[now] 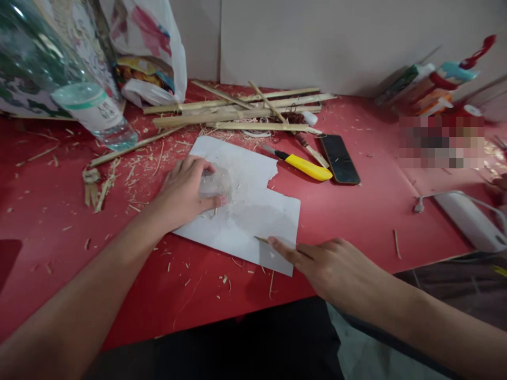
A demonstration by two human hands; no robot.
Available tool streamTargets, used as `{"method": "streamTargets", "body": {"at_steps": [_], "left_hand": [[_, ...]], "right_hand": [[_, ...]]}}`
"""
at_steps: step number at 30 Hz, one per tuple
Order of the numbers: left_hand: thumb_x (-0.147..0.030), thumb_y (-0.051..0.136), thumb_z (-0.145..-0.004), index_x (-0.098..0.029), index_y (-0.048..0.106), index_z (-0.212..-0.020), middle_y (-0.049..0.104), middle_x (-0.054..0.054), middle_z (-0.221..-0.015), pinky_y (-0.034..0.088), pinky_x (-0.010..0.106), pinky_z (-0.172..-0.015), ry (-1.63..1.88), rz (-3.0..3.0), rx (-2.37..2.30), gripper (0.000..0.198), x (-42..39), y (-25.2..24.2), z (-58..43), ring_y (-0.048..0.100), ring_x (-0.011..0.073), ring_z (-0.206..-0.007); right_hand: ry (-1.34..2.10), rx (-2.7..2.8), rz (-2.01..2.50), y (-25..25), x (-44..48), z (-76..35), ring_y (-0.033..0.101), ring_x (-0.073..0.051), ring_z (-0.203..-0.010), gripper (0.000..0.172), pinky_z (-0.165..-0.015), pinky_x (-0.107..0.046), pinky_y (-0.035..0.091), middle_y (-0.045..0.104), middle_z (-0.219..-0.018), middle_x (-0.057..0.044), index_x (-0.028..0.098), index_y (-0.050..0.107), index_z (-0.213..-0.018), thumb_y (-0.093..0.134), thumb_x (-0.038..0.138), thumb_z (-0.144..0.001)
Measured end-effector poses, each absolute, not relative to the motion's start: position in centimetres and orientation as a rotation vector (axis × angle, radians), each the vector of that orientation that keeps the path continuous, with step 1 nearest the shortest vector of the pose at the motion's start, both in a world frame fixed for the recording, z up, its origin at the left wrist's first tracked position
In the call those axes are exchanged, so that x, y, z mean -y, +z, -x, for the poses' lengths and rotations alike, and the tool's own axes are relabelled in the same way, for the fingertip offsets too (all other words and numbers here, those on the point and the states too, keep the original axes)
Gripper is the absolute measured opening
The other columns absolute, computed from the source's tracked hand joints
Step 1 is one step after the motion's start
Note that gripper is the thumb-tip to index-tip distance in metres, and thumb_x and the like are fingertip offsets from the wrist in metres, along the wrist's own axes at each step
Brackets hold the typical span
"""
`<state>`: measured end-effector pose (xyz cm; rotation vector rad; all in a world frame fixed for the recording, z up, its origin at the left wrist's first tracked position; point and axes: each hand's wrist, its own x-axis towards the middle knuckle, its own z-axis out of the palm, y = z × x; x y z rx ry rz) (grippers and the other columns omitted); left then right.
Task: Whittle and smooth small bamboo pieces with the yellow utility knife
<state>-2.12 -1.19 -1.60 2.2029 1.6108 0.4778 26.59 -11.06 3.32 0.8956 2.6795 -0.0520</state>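
Observation:
A white sheet of paper (253,211) with a torn notch in its right side lies on the red table. On its left part my left hand (188,190) rests with curved fingers, thumb and forefinger around a clear, translucent piece (216,182) whose kind I cannot make out. My right hand (325,264) is closed on a thin pointed stick (260,239), its tip low over the paper's lower right. Most of the stick is hidden by the fingers. Beyond the paper lie a yellow utility knife (307,166) and a wooden-handled blade (312,150).
Several bamboo strips (237,113) are piled at the back among shavings. A phone (340,158) lies right of the knife. A large bottle (95,113) and a plastic bag (158,58) stand back left. A white power strip (469,219) and glue bottles (451,76) are at right.

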Motion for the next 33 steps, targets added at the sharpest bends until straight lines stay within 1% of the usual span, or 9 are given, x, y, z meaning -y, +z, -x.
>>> {"method": "streamTargets", "body": {"at_steps": [5,10,16,19,21,25,28,30,33], "left_hand": [[-0.054,0.075,-0.074,-0.025,0.052,-0.114,0.052,0.007,-0.126,0.04,0.047,-0.101,0.487,-2.184,-1.604,0.054,1.2,-1.5,2.2,0.051,0.0306,-0.118],[-0.055,0.076,-0.075,-0.025,0.052,-0.114,0.051,0.007,-0.125,0.039,0.047,-0.102,0.499,-2.19,-1.601,0.055,1.2,-1.6,2.2,0.049,0.031,-0.119],[-0.055,0.075,-0.075,-0.025,0.051,-0.115,0.051,0.007,-0.124,0.039,0.048,-0.101,0.484,-2.203,-1.591,0.056,1.1,-1.7,2.3,0.05,0.0304,-0.118],[-0.056,0.075,-0.075,-0.025,0.051,-0.115,0.051,0.008,-0.124,0.039,0.048,-0.101,0.49,-2.199,-1.593,0.056,1.1,-1.8,2.3,0.05,0.0309,-0.118],[-0.056,0.074,-0.076,-0.025,0.05,-0.116,0.051,0.007,-0.125,0.039,0.048,-0.101,0.496,-2.214,-1.569,0.055,1.1,-1.7,2.3,0.049,0.0301,-0.119],[-0.057,0.073,-0.077,-0.024,0.05,-0.115,0.051,0.008,-0.125,0.039,0.048,-0.101,0.508,-2.198,-1.576,0.056,1.2,-1.7,2.3,0.049,0.03,-0.118],[-0.057,0.074,-0.076,-0.024,0.05,-0.115,0.051,0.008,-0.125,0.039,0.048,-0.101,0.511,-2.186,-1.578,0.056,1.1,-1.8,2.3,0.05,0.0301,-0.117],[-0.055,0.073,-0.077,-0.024,0.05,-0.116,0.051,0.008,-0.126,0.039,0.047,-0.101,0.509,-2.205,-1.559,0.055,1.1,-1.8,2.4,0.05,0.0298,-0.117],[-0.056,0.072,-0.078,-0.024,0.049,-0.116,0.051,0.008,-0.126,0.039,0.047,-0.101,0.505,-2.232,-1.547,0.054,1.1,-1.7,2.4,0.05,0.0299,-0.119]], "right_hand": [[0.025,-2.642,-0.934,4.1,11.0,-25.5,0.057,-0.015,-0.055,0.076,-0.05,-0.036,0.013,0.068,-0.078,-0.001,0.01,0.021,-0.157,0.047,0.001,-0.087],[-0.043,-2.631,-0.868,4.7,11.2,-26.2,0.052,-0.013,-0.048,0.084,-0.05,-0.035,0.013,0.068,-0.078,0.001,0.011,0.021,-0.157,0.05,-0.002,-0.08],[-0.01,-2.651,-0.917,4.0,10.6,-25.1,0.058,-0.015,-0.056,0.079,-0.05,-0.035,0.015,0.069,-0.078,0.0,0.012,0.024,-0.157,0.047,-0.002,-0.083],[-0.068,-2.643,-0.903,3.9,10.9,-25.8,0.056,-0.014,-0.052,0.082,-0.05,-0.035,0.014,0.07,-0.081,0.0,0.011,0.025,-0.156,0.049,-0.003,-0.079],[-0.065,-2.655,-0.929,3.8,10.9,-26.1,0.054,-0.013,-0.05,0.082,-0.05,-0.035,0.013,0.07,-0.081,0.0,0.013,0.027,-0.155,0.05,-0.003,-0.079],[0.007,-2.651,-0.959,3.7,9.9,-25.0,0.06,-0.014,-0.057,0.075,-0.05,-0.034,0.013,0.069,-0.076,0.0,0.015,0.03,-0.154,0.05,0.0,-0.084],[0.02,-2.648,-0.924,4.0,10.0,-25.0,0.059,-0.013,-0.054,0.079,-0.05,-0.034,0.013,0.069,-0.076,0.0,0.014,0.027,-0.156,0.053,0.001,-0.083],[0.013,-2.637,-0.929,4.1,10.3,-25.2,0.058,-0.012,-0.052,0.081,-0.049,-0.034,0.013,0.07,-0.078,0.0,0.015,0.028,-0.155,0.055,0.001,-0.08],[0.053,-2.641,-0.978,4.1,10.5,-24.8,0.061,-0.014,-0.055,0.076,-0.049,-0.035,0.013,0.07,-0.077,0.0,0.015,0.032,-0.154,0.053,0.001,-0.082]]}}
